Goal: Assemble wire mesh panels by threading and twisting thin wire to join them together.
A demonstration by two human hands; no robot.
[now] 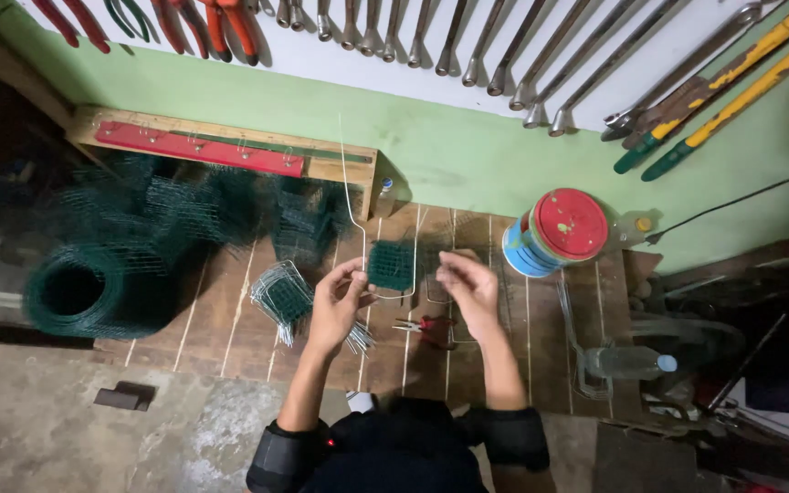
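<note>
Mesh piece: small green wire-mesh square (389, 265), held up over the middle of the wooden workbench (230, 319); pinched between both hands
Left hand: left hand (338, 301) clasping the left edge of the mesh piece with thumb and fingers
Right hand: right hand (469, 285) just beside the right edge of the mesh piece; fingers curled; whether gripping mesh or wire cannot be told
Wire: thin pale wire (351, 196) rising from the mesh piece towards the green wall (468, 155)
Pliers: red-handled pliers (424, 326) lying on the workbench, below and between the hands
Cut pieces: stack of bent mesh pieces (280, 297) just left of the left hand
Mesh roll: large green mesh roll (84, 290) at the left edge of the workbench; loose mesh heaped behind it
Can: tin can with red lid (554, 233) near the back right of the workbench, on its side
Bottle: clear plastic bottle (627, 362) at the right edge, lying down
Wall tools: spanners (504, 64) and pliers hung in a row above
</note>
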